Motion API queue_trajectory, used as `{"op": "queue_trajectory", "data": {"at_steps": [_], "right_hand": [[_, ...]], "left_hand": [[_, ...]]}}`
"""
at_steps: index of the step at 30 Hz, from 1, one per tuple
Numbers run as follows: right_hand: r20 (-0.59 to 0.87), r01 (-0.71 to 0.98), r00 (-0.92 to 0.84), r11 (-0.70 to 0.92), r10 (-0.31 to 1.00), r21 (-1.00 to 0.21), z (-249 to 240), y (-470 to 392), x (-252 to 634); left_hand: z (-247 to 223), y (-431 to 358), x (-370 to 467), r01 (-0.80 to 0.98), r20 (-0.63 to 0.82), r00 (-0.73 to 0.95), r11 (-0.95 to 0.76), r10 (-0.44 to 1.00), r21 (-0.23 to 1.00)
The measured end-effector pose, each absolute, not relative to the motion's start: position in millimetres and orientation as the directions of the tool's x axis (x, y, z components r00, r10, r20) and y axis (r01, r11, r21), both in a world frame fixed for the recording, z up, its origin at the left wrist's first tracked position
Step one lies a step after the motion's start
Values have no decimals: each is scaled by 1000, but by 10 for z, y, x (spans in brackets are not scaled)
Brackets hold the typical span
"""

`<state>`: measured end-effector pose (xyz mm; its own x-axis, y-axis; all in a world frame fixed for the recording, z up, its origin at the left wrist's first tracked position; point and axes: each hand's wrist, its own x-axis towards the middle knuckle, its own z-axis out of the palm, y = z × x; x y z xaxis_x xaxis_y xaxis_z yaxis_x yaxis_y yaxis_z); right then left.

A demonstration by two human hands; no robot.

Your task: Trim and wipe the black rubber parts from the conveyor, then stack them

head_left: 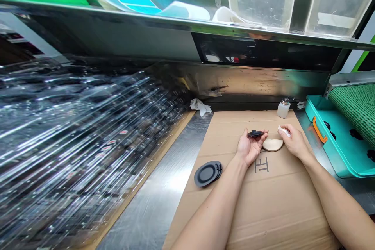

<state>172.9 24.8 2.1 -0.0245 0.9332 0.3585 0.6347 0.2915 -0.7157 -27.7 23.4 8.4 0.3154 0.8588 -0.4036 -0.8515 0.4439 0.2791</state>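
- Clear plastic trays, too blurred to tell the contents.
- Cardboard on the bench.
- Teal bin, black pieces inside.
- Left grip pinching a black part above the cardboard.
- Right grip pinching a white wad.
- Bottle, whitish, metal-capped.

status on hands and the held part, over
Left hand holds small black part. Right hand pinches white wad. Tan half-round piece on cardboard between hands.
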Motion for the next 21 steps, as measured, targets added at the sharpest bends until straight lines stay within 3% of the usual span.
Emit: {"op": "queue_trajectory", "data": {"at_steps": [5,11,15,21], "right_hand": [[439,697,-80,365,895,-618,35,235,1738],[573,820,59,288,818,-495,276,557,1916],[594,924,33,202,804,-324,619,1031,2057],[393,984,-143,172,908,-41,947,1549,2080]], "left_hand": [[-19,194,-149,-771,-349,368,493,862,402],[-15,-3,152,-562,-259,629,659,733,500],[18,57,119,-646,-249,540,586,804,490],[32,166,29,-734,-229,392,453,891,506]]}}
